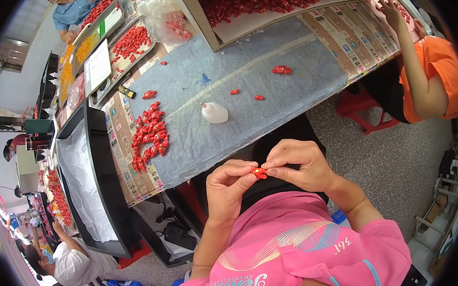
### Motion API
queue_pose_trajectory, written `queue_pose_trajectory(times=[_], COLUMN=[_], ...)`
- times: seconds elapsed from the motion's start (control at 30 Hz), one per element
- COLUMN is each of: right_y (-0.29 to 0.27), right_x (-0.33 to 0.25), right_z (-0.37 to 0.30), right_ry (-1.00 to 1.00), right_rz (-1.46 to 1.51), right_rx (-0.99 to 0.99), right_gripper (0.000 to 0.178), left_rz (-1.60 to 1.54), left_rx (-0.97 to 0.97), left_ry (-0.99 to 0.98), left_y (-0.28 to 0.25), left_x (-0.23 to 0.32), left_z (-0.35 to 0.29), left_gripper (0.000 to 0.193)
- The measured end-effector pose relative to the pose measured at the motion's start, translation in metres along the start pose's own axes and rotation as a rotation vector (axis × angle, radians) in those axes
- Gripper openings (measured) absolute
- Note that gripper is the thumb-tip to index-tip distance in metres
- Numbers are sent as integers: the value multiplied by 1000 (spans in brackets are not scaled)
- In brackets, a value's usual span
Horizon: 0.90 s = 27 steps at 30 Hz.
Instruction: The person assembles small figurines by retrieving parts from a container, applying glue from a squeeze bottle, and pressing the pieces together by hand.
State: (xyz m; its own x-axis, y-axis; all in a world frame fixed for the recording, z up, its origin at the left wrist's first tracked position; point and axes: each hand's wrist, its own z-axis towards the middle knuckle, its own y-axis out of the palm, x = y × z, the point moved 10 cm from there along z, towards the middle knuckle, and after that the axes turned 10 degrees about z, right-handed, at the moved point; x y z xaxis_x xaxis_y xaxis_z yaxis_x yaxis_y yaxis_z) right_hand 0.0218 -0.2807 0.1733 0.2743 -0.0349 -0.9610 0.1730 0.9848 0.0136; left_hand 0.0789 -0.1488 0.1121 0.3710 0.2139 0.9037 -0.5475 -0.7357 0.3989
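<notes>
Between my two hands, just off the table's near edge, is a small red figurine (259,173) with a bit of yellow on it. My left hand (230,184) pinches it from one side with thumb and forefinger. From the other side my right hand (299,165) grips it with its fingertips, which hide part of it. On the table a white squeeze bottle (214,113) with a thin nozzle stands beyond my hands. Small red pieces (259,97) lie right of it, with a larger red figurine (281,70) farther off.
A pile of red figurines (152,129) covers the table's left part. Left of it stands a black tray (105,177) lined with white sheeting. A large box (209,39) of red pieces sits at the back. Co-workers sit to the right, in an orange shirt (437,72), and far left.
</notes>
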Motion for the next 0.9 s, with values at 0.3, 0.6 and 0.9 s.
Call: queue_pose_trajectory(times=[0.3,0.6,0.9], right_y=[3,10,12], right_x=[-5,-2,-16], right_z=[-3,1,4], right_ry=[-38,-14,-161], right_rz=[21,-17,-138], right_rx=[1,-97,-68], right_gripper=[15,19,23], left_rz=[86,22,-27], left_rx=[-15,-27,-52], left_ry=[36,3,13], left_y=[0,-3,0], left_x=[6,6,10], left_z=[-2,-2,0], left_gripper=[18,19,25])
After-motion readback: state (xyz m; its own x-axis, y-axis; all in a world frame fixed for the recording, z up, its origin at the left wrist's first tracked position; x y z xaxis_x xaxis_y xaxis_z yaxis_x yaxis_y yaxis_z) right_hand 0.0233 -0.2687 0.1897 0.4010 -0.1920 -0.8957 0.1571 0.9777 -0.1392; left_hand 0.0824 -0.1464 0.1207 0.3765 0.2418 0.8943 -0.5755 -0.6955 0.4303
